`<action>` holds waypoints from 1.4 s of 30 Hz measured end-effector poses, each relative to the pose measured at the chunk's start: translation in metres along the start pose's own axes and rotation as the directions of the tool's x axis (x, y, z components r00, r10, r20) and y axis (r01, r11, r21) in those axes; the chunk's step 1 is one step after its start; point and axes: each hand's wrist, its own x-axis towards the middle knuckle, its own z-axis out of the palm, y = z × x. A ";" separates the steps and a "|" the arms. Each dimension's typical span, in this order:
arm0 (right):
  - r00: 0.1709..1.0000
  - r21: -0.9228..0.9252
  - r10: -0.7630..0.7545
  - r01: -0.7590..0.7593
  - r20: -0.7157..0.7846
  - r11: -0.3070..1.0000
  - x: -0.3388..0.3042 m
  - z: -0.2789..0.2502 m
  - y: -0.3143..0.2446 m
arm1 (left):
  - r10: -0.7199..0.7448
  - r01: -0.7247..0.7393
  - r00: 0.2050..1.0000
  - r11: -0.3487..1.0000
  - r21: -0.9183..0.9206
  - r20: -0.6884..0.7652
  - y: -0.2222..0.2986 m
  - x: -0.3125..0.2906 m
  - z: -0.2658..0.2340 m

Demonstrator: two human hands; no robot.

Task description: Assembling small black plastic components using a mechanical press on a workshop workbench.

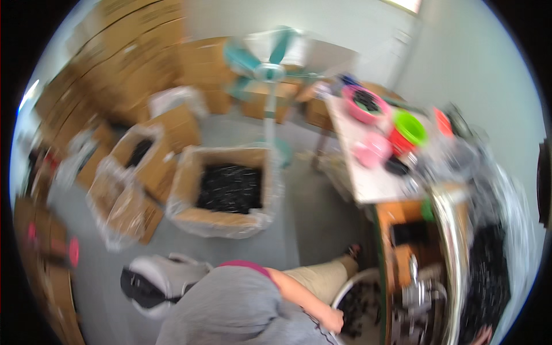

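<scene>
My left hand (332,320) is at the left rim of a white tub (343,293), its blurred fingers curled. Whether they grip the rim or something small is hidden. Inside the tub lie many small black pieces (361,307). My bare left forearm comes out of a grey sleeve with a maroon cuff. At the lower right edge, part of my right hand (484,334) shows beside a heap of black pieces (489,276) on clear plastic sheeting; its fingers are mostly cut off. Between the hands stands a bench with a metal machine (422,296).
A large plastic-lined carton (221,221) of black pieces stands on the floor, with smaller lined cartons left of it. A teal fan (269,72) stands behind. A white table (365,184) carries pink and green basins. Cartons are stacked at left. A grey-and-black padded object (158,282) is behind me.
</scene>
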 end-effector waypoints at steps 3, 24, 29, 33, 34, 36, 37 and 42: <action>0.999 -0.377 0.032 -0.015 0.039 0.926 0.018 -0.038 0.012 | 0.041 -0.040 0.999 0.993 -0.111 0.008 0.007 -0.006 -0.016; 0.967 -0.258 0.245 -0.218 0.076 0.941 -0.096 0.053 -0.037 | -0.198 -0.250 0.745 0.803 -0.541 -0.637 0.066 0.033 -0.211; 0.783 -0.166 0.612 -0.592 0.115 0.789 -0.168 0.035 -0.027 | -0.264 -0.302 0.847 0.476 -0.826 -0.462 0.055 0.030 -0.248; 0.707 -0.074 0.699 -0.696 0.106 0.714 -0.194 0.023 -0.019 | -0.092 -0.252 0.875 0.750 -0.611 -0.475 0.054 0.025 -0.250; 0.710 -0.057 0.697 -0.695 0.096 0.716 -0.196 0.020 -0.019 | -0.151 -0.214 0.880 0.722 -0.658 -0.451 0.059 0.025 -0.251; 0.739 -0.029 0.673 -0.673 0.031 0.739 -0.197 0.015 -0.022 | -0.121 -0.243 0.883 0.708 -0.663 -0.454 0.061 0.021 -0.251; 0.774 -0.052 0.632 -0.633 -0.041 0.772 -0.198 0.009 -0.023 | -0.107 -0.258 0.884 0.700 -0.666 -0.454 0.061 0.021 -0.249; 0.918 -0.066 0.343 -0.362 -0.199 0.930 -0.206 -0.001 -0.036 | -0.079 -0.237 0.800 0.869 -0.434 -0.595 0.060 0.038 -0.226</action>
